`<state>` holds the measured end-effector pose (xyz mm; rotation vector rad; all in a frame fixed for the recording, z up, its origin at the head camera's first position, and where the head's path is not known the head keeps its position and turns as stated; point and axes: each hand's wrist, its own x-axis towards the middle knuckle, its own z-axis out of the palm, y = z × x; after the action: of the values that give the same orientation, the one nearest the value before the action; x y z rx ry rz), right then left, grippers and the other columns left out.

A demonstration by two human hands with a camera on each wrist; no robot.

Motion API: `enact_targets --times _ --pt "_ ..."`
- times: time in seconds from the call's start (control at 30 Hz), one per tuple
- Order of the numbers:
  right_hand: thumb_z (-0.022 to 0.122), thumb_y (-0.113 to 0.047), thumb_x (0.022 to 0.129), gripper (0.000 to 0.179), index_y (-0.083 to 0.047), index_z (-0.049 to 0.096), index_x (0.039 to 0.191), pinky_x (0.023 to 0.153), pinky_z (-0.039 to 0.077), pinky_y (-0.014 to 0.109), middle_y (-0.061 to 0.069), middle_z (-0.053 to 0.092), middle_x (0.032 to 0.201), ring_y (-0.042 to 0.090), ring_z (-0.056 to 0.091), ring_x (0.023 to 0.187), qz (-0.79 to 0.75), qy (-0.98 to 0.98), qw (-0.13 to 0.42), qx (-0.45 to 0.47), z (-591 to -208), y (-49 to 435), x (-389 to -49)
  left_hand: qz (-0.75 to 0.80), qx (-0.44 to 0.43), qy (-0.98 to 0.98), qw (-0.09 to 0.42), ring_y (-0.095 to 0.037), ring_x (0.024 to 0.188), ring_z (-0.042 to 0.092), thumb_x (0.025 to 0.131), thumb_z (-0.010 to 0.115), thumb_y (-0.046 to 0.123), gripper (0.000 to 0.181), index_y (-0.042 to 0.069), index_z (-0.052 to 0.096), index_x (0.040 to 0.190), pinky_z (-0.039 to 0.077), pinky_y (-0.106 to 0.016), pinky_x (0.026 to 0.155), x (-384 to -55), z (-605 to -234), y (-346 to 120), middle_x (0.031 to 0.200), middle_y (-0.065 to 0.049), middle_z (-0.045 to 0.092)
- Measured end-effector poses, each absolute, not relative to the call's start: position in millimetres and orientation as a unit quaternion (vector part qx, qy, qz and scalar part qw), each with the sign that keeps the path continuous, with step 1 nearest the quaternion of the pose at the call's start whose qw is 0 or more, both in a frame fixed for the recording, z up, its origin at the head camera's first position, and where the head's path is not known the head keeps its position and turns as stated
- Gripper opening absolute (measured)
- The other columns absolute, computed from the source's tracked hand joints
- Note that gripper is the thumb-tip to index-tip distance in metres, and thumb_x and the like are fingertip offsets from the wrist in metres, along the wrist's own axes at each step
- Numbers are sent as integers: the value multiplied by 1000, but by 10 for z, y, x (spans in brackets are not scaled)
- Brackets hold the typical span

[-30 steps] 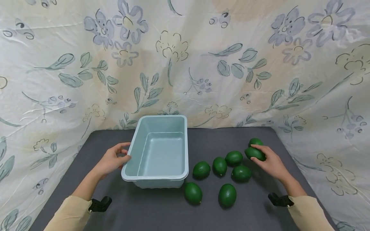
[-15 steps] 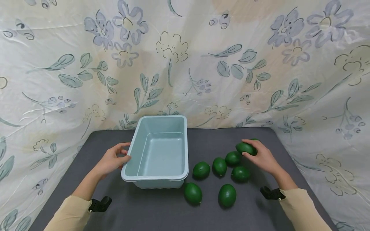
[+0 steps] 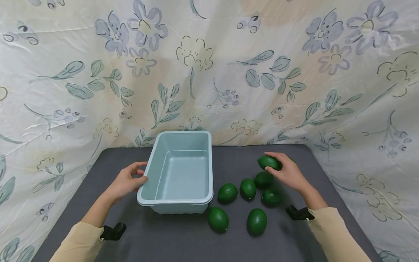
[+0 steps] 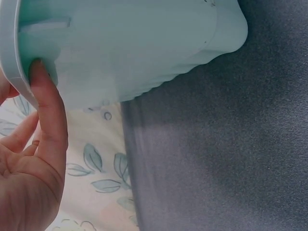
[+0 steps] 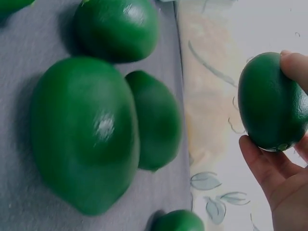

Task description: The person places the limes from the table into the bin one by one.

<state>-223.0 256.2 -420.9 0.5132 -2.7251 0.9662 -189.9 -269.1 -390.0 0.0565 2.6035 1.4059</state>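
My left hand (image 3: 126, 182) holds the rim of a pale blue-green plastic basin (image 3: 178, 202) at its left side. In the left wrist view a finger presses the basin's outer wall (image 4: 130, 43) just under the lip. My right hand (image 3: 289, 173) grips a glossy dark green lime (image 3: 270, 162) between thumb and fingers, raised above the table. The right wrist view shows this held lime (image 5: 269, 101) from the side. Under and left of that hand lie several more limes, among them a back one (image 3: 263, 179) and one beside it (image 3: 271, 197).
Other limes lie right of the basin: one near its right wall (image 3: 227, 193), one by its front corner (image 3: 218, 220), one at the front (image 3: 257, 222). Another lime (image 3: 292, 159) is mostly hidden behind the right hand. A floral cloth (image 3: 229, 72) hangs behind the grey table (image 3: 157, 240).
My right hand has carried the held lime left and slightly back, away from the lime at the far right. The left hand and basin have stayed in place.
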Motion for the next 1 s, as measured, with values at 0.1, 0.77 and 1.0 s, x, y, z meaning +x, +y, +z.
enact_targets --times 0.1,0.77,1.0 --pt "65 -29 85 54 -12 47 133 77 46 44 13 48 125 28 52 105 341 -916 101 185 -4182 2499 -2246 474 20 876 91 -21 78 60 87 60 15 61 7 32 140 54 -35 63 -1896 -3902 -2691 106 -19 50" --pt "67 -29 84 52 -16 49 132 73 46 37 10 50 125 23 55 98 357 -902 85 226 -4064 1938 -2366 469 14 879 87 -21 77 60 87 60 15 62 7 31 140 54 -35 63 -1890 -3909 -2682 106 -19 50" --pt "65 -30 85 51 -21 48 132 75 46 37 7 51 123 21 55 99 377 -896 61 227 -3991 1735 -2418 474 15 876 89 -21 77 60 87 61 14 62 6 31 140 54 -38 65 -1895 -3903 -2684 106 -19 50"
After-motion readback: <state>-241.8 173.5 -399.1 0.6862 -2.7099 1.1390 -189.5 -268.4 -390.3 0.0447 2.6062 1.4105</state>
